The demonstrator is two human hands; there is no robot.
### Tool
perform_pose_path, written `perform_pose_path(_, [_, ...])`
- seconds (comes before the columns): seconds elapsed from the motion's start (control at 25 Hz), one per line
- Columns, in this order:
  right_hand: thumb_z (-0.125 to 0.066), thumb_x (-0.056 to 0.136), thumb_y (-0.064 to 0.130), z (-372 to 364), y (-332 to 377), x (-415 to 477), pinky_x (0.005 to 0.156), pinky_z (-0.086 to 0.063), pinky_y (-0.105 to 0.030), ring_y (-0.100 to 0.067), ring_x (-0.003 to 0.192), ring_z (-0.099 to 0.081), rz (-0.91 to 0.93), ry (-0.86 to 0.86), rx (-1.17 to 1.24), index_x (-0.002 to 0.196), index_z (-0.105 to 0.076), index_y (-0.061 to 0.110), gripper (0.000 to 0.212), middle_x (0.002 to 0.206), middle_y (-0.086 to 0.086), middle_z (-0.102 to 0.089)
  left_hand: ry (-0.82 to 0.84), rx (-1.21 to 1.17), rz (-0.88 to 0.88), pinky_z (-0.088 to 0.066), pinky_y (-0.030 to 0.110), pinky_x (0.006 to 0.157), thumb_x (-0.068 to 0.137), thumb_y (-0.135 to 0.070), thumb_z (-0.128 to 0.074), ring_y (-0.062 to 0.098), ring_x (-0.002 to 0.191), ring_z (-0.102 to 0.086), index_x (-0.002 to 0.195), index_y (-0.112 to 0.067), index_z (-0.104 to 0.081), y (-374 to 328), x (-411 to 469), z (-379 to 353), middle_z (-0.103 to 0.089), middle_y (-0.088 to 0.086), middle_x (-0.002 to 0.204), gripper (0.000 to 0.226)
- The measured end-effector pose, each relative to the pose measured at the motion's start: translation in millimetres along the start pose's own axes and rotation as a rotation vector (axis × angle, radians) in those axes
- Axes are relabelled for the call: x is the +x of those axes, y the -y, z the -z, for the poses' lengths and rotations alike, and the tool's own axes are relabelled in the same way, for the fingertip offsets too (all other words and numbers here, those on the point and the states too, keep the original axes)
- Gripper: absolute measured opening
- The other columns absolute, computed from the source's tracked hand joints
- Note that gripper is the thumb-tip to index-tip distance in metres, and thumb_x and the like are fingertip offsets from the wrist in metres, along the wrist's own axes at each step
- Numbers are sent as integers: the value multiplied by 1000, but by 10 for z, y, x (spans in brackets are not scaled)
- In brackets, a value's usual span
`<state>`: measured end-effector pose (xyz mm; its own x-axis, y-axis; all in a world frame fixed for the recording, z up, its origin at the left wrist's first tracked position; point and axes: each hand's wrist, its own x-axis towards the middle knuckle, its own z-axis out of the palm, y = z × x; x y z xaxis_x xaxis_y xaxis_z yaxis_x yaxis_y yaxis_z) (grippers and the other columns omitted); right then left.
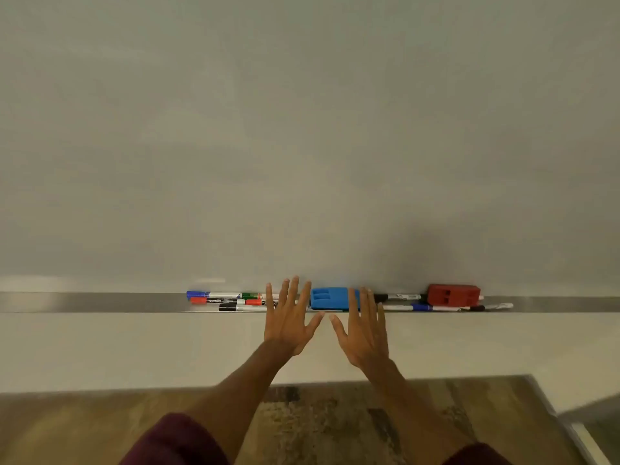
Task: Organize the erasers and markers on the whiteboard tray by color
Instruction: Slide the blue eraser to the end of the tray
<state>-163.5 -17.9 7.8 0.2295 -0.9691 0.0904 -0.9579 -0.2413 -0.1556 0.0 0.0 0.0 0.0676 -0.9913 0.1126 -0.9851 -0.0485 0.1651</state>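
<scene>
A pale whiteboard [302, 129] fills the view from nine o'clock across to three o'clock, and its metal tray [84, 302] runs as a grey strip below it. Under the tray lies a cream wall band [134, 347], and a wood-look floor [100, 427] with a patterned rug [318, 417] sits toward six o'clock.

The blue eraser [330, 298] rests in the tray at the centre, between the two hands. The red eraser [453, 294] sits in the tray toward three o'clock of it, well apart. Markers lie flat along the tray on both sides. Toward nine o'clock of the blue eraser are a blue-capped marker [211, 294], a green-banded marker [251, 295], a red-capped marker [214, 300] with black print reading "camlin", an orange-red marker [254, 302] and a black-capped marker [235, 308]. Toward three o'clock are a black-ended marker [397, 297] with unreadable print, a blue-banded marker [422, 308] and a further black-tipped marker [483, 308] under the red eraser's right end.

The left hand [288, 322] is flat, palm down, its grip spread wide and pinching nothing; its fingers cover the inner ends of the left group of markers. The right hand [364, 330] mirrors it, grip spread and empty, with fingers overlapping the right edge of the blue eraser. The thumbs point inward, tips close but apart. Both forearms reach up from six o'clock, with dark maroon sleeves [174, 441] at the bottom edge.
</scene>
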Motion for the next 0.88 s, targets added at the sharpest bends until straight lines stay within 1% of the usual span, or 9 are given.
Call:
perform_pose_path(0.04, [2, 81, 71, -33, -15, 1, 113, -22, -52, -31, 141, -20, -16, -15, 23, 145, -10, 20, 83, 154, -12, -21, 44, 6, 23, 16, 55, 111, 83, -71, 2, 27, 145, 2, 148, -28, 2, -2, -17, -8, -1, 5, 159, 78])
perform_pose_path(0.08, [-4, 82, 70, 1, -16, -22, 115, -18, -50, -30, 143, -15, -53, 2, 56, 146, -8, 20, 81, 155, -10, -15, 97, -18, 50, 17, 52, 111, 84, -70, 0, 25, 145, 5, 149, -27, 4, -26, -32, -3, 3, 4, 159, 78])
perform_pose_path(0.2, [-29, 88, 63, -28, -130, -39, 116, -15, -43, -26, 144, -7, -171, 64, 111, 146, -4, 19, 77, 157, -7, -5, 190, -136, 150, 5, 49, 115, 91, -64, -19, 25, 145, -2, 150, -20, -6, -48, -29, -36, -6, 5, 159, 74])
perform_pose_path(0.36, [-41, 86, 61, -50, -288, 30, 115, -17, -41, -25, 144, -6, -224, 201, 220, 146, 0, 22, 83, 158, -5, -1, 237, -308, 180, -9, 48, 117, 92, -56, -37, 26, 144, -14, 148, -17, -14, -88, 41, -60, -15, 6, 157, 72])
perform_pose_path(0.48, [-47, 85, 57, -69, -372, 164, 114, -21, -43, -26, 144, -9, -238, 261, 289, 146, -3, 19, 84, 157, -6, -4, 252, -438, 229, -22, 46, 114, 91, -50, -48, 28, 140, -25, 146, -16, -18, -176, 126, -96, -25, 7, 154, 72])
perform_pose_path(0.56, [-54, 85, 52, -93, -411, 265, 113, -26, -44, -26, 142, -16, -218, 274, 391, 145, -9, 18, 83, 156, -8, -12, 258, -522, 281, -28, 43, 112, 90, -46, -52, 28, 137, -30, 146, -14, -20, -237, 197, -154, -30, 8, 152, 72])
perform_pose_path(0.68, [-60, 84, 43, -122, -461, 430, 111, -31, -44, -25, 139, -25, -181, 289, 525, 143, -16, 15, 80, 152, -10, -22, 264, -622, 365, -30, 40, 109, 90, -42, -55, 27, 138, -30, 147, -13, -18, -318, 303, -253, -29, 9, 153, 74])
perform_pose_path(0.8, [-59, 87, 38, -137, -555, 615, 112, -26, -42, -26, 141, -19, -192, 349, 553, 145, -11, 11, 80, 154, -11, -16, 248, -671, 414, -32, 38, 107, 89, -37, -58, 27, 136, -34, 147, -10, -18, -398, 428, -319, -32, 11, 151, 75])
perform_pose_path(0.88, [-61, 86, 37, -169, -619, 736, 112, -27, -42, -27, 140, -22, -208, 379, 576, 145, -14, 10, 80, 153, -11, -20, 233, -668, 436, -34, 37, 106, 89, -36, -58, 27, 134, -36, 146, -8, -21, -447, 487, -339, -35, 12, 149, 73])
